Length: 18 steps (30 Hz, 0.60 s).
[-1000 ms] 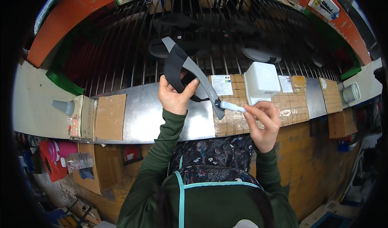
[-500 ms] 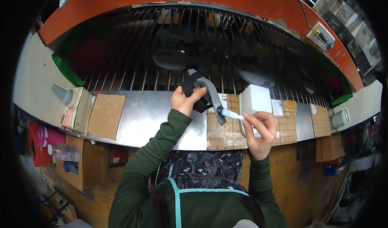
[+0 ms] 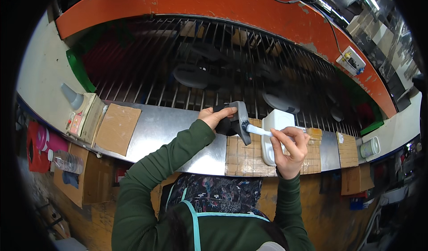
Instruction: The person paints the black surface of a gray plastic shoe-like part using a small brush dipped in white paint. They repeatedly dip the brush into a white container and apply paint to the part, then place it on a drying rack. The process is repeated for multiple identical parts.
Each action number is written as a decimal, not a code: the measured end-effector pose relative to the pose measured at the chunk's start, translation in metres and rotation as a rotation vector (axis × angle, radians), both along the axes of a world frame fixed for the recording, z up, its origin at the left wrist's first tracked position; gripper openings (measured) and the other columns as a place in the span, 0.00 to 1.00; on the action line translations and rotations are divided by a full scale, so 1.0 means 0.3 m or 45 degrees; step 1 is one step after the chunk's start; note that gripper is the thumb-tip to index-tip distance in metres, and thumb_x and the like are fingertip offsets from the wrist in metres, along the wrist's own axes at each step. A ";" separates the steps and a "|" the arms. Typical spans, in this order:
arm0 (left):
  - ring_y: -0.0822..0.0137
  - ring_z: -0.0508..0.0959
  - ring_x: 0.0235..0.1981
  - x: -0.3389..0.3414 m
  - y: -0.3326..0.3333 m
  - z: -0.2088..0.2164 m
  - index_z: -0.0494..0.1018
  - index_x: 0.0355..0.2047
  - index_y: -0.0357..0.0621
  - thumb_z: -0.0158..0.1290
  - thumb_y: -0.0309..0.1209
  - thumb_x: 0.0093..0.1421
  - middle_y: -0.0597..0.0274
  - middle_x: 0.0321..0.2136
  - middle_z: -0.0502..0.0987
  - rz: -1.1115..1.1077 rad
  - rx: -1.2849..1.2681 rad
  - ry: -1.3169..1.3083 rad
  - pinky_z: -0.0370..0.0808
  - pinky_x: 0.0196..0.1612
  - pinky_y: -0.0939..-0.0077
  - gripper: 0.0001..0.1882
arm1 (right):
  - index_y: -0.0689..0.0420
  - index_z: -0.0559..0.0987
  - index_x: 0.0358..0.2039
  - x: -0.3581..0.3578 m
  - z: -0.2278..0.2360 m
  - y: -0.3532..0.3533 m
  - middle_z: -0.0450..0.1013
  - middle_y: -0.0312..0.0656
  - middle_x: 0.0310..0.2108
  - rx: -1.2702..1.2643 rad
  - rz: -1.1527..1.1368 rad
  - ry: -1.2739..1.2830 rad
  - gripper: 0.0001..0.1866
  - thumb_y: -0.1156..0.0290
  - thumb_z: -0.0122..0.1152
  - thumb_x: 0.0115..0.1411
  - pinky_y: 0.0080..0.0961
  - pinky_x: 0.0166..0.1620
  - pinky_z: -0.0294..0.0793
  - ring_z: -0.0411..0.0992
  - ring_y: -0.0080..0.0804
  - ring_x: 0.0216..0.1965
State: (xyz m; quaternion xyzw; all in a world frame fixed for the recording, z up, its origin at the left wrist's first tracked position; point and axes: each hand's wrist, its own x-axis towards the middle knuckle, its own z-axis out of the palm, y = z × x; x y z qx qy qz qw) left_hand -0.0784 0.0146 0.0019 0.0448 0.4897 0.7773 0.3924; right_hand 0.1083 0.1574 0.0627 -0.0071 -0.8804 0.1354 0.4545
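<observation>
Mid-frame, my left hand (image 3: 213, 117) grips a grey-black shoe sole (image 3: 236, 122); my right hand (image 3: 290, 146) pinches a white brush (image 3: 257, 130) against its edge. Coating step; next move calls for steady strokes, I judge.

The person wears a dark green top with long sleeves. The fabric is plain, without pattern, and it makes soft folds along both arms. Each sleeve ends in a narrow cuff at the wrist, so the left hand (image 3: 215, 116) and the right hand (image 3: 290, 148) are bare, with no gloves, rings or watch visible. Over the top there is a dark apron with a small flower print (pink and pale tones on black). A light turquoise strap runs around the neck opening and along the apron's upper edge.
</observation>
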 end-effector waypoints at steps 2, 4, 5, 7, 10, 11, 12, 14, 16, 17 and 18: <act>0.66 0.82 0.33 -0.002 -0.002 0.008 0.77 0.36 0.31 0.67 0.33 0.51 0.54 0.32 0.81 -0.025 -0.029 -0.060 0.82 0.38 0.74 0.18 | 0.51 0.85 0.35 -0.005 0.005 0.005 0.73 0.32 0.29 0.019 0.018 0.000 0.14 0.77 0.72 0.45 0.28 0.40 0.52 0.67 0.23 0.30; 0.65 0.82 0.33 -0.004 -0.004 0.014 0.76 0.37 0.30 0.67 0.33 0.51 0.53 0.33 0.81 -0.046 -0.044 -0.114 0.82 0.38 0.73 0.19 | 0.51 0.85 0.35 -0.008 0.011 0.009 0.73 0.32 0.29 0.040 0.032 0.000 0.14 0.77 0.72 0.45 0.28 0.40 0.52 0.67 0.23 0.30; 0.65 0.83 0.33 -0.006 -0.006 0.017 0.75 0.37 0.29 0.67 0.33 0.51 0.53 0.33 0.80 -0.063 -0.037 -0.131 0.83 0.38 0.72 0.20 | 0.51 0.85 0.35 -0.009 0.013 0.010 0.73 0.32 0.29 0.050 0.038 -0.001 0.15 0.77 0.72 0.45 0.28 0.40 0.52 0.67 0.24 0.30; 0.64 0.83 0.32 -0.008 -0.009 0.022 0.75 0.38 0.29 0.66 0.33 0.52 0.52 0.34 0.80 -0.088 -0.027 -0.158 0.83 0.38 0.72 0.20 | 0.51 0.85 0.35 -0.011 0.017 0.011 0.73 0.32 0.29 0.071 0.043 -0.002 0.15 0.77 0.72 0.44 0.28 0.39 0.52 0.66 0.24 0.29; 0.64 0.83 0.31 -0.011 -0.016 0.029 0.74 0.39 0.29 0.65 0.34 0.53 0.51 0.35 0.80 -0.093 -0.015 -0.178 0.83 0.39 0.71 0.21 | 0.50 0.85 0.35 -0.016 0.020 0.015 0.73 0.32 0.29 0.106 0.049 0.001 0.15 0.77 0.72 0.44 0.28 0.39 0.52 0.66 0.24 0.29; 0.64 0.83 0.32 -0.011 -0.018 0.032 0.74 0.39 0.29 0.65 0.34 0.53 0.51 0.35 0.80 -0.086 -0.008 -0.180 0.84 0.39 0.71 0.21 | 0.49 0.85 0.35 -0.019 0.020 0.016 0.73 0.32 0.29 0.120 0.055 0.005 0.15 0.76 0.72 0.44 0.28 0.39 0.52 0.65 0.24 0.29; 0.64 0.83 0.32 -0.011 -0.021 0.036 0.74 0.40 0.29 0.65 0.34 0.54 0.51 0.35 0.80 -0.078 -0.001 -0.183 0.84 0.40 0.71 0.21 | 0.49 0.85 0.35 -0.021 0.020 0.017 0.73 0.32 0.29 0.133 0.060 0.009 0.15 0.76 0.72 0.43 0.28 0.39 0.52 0.65 0.24 0.29; 0.64 0.83 0.32 -0.015 -0.033 0.044 0.74 0.40 0.28 0.64 0.34 0.55 0.50 0.36 0.80 -0.106 -0.004 -0.199 0.84 0.41 0.70 0.21 | 0.49 0.85 0.35 -0.028 0.022 0.018 0.73 0.32 0.29 0.141 0.077 0.010 0.15 0.76 0.72 0.43 0.28 0.39 0.53 0.65 0.24 0.29; 0.64 0.83 0.34 -0.019 -0.042 0.045 0.74 0.42 0.28 0.62 0.34 0.56 0.50 0.37 0.80 -0.122 -0.007 -0.222 0.84 0.41 0.69 0.20 | 0.49 0.85 0.35 -0.032 0.029 0.019 0.73 0.32 0.29 0.158 0.102 0.004 0.15 0.76 0.72 0.44 0.28 0.39 0.53 0.65 0.24 0.29; 0.64 0.83 0.34 -0.023 -0.047 0.041 0.73 0.42 0.29 0.61 0.34 0.57 0.50 0.38 0.80 -0.124 -0.008 -0.236 0.84 0.42 0.69 0.20 | 0.49 0.85 0.34 -0.035 0.034 0.020 0.73 0.32 0.29 0.172 0.117 -0.002 0.14 0.76 0.72 0.44 0.28 0.39 0.54 0.66 0.24 0.29; 0.64 0.83 0.35 -0.029 -0.052 0.031 0.73 0.43 0.30 0.61 0.34 0.58 0.50 0.39 0.80 -0.127 -0.011 -0.250 0.84 0.42 0.69 0.19 | 0.50 0.86 0.34 -0.039 0.037 0.020 0.73 0.32 0.29 0.176 0.134 -0.015 0.14 0.76 0.72 0.44 0.27 0.38 0.55 0.66 0.25 0.29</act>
